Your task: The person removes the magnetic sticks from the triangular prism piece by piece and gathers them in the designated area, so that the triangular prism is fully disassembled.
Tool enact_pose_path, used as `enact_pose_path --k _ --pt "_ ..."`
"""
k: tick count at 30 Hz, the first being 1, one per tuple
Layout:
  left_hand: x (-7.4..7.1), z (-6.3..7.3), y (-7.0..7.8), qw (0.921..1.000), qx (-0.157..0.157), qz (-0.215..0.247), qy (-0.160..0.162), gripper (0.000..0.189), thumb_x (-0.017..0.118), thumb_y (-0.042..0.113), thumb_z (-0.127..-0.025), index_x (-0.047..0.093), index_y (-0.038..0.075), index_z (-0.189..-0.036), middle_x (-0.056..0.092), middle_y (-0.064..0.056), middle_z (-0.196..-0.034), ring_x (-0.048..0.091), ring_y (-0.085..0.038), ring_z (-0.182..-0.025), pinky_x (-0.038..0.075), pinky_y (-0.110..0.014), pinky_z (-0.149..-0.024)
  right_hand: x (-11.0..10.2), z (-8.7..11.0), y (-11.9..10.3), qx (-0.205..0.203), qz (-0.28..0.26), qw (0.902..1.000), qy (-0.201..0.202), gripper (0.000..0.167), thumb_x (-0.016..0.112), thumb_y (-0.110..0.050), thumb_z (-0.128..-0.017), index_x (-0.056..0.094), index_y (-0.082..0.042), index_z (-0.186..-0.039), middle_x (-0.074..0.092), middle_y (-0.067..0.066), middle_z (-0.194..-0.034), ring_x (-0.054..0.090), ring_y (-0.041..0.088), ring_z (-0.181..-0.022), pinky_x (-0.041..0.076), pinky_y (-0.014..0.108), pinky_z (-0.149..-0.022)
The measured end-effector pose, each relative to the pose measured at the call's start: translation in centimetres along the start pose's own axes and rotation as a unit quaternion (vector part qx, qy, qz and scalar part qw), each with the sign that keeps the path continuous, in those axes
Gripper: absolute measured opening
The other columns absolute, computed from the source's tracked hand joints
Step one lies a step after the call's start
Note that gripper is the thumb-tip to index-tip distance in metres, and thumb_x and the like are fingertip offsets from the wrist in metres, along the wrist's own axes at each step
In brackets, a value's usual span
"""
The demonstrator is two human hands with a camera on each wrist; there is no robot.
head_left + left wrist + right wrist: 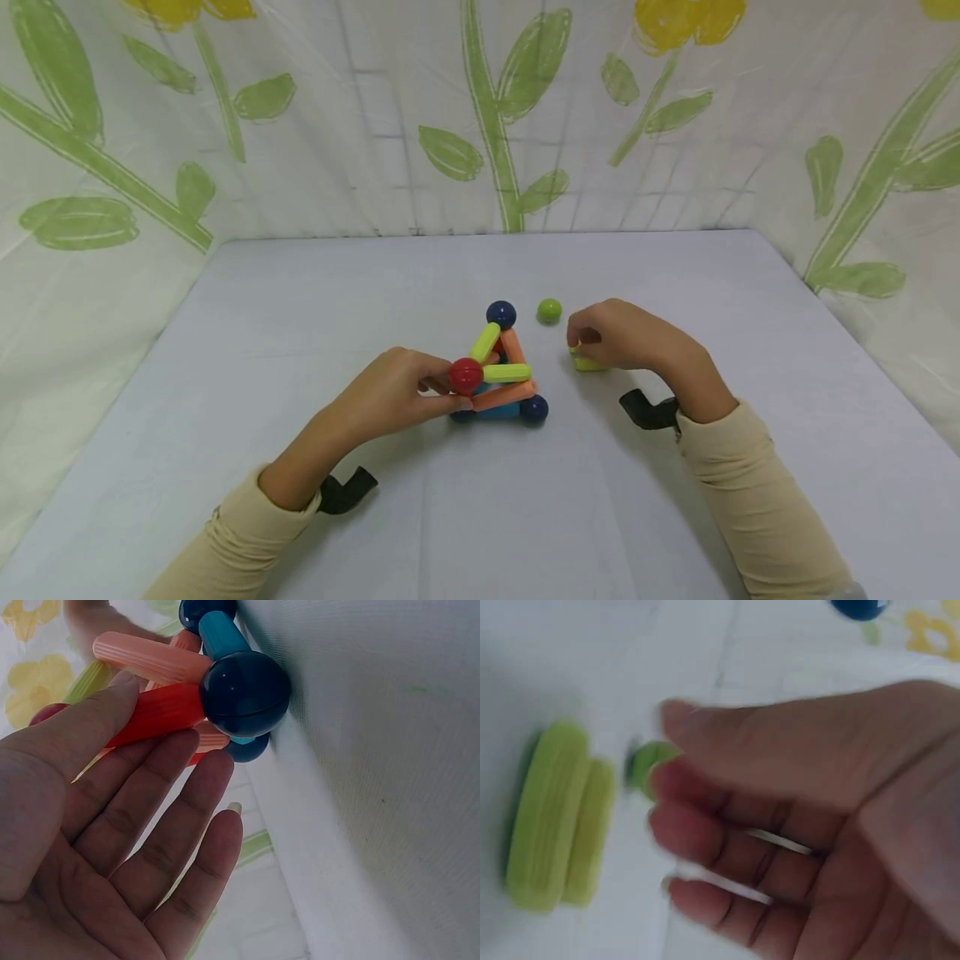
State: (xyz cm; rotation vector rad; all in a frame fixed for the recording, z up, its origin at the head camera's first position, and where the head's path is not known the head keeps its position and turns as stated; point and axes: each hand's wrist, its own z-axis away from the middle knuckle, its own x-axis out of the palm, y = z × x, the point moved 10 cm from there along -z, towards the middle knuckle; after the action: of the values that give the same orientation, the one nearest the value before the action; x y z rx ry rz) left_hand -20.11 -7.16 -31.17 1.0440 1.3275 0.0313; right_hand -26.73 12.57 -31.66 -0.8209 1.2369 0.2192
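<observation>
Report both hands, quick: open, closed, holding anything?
Left hand: closed, pinching a red rod.
Right hand: open, fingers loosely bent, holding nothing, close to two lime rods.

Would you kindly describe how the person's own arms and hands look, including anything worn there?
The left sleeve and right sleeve are beige and wrinkled. A bent black attachment shows beside the left one and a similar attachment beside the right. The left hand and right hand wear no gloves.
</observation>
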Motion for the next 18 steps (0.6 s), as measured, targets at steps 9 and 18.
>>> enact_pose_path --k 9,18 --pt "-0.1 0.0 0.1 1.0 0.004 0.007 -0.001 0.019 0.082 0.021 -0.086 0.078 0.011 -0.101 0.074 0.007 -0.089 0.069 -0.004 -0.082 0.058 -0.035 -0.077 -1.0 0.5 -8.4 -0.173 -0.081 0.9791 0.071 0.01 0.073 -0.02 -0.095 0.074 -0.016 -0.104 0.066 -0.013 -0.094 0.057 0.007 -0.079 0.054 0.033 -0.069" --pt "0.2 0.0 0.1 0.9999 0.002 0.004 -0.009 0.018 0.081 0.02 -0.086 0.078 0.012 -0.102 0.074 0.009 -0.089 0.068 -0.004 -0.083 0.058 -0.034 -0.076 0.2 0.8 -11.3 -0.235 -0.066 0.9677 0.062 0.011 0.076 -0.004 -0.089 0.072 -0.01 -0.097 0.066 -0.007 -0.096 0.06 0.007 -0.089 0.053 0.027 -0.08"
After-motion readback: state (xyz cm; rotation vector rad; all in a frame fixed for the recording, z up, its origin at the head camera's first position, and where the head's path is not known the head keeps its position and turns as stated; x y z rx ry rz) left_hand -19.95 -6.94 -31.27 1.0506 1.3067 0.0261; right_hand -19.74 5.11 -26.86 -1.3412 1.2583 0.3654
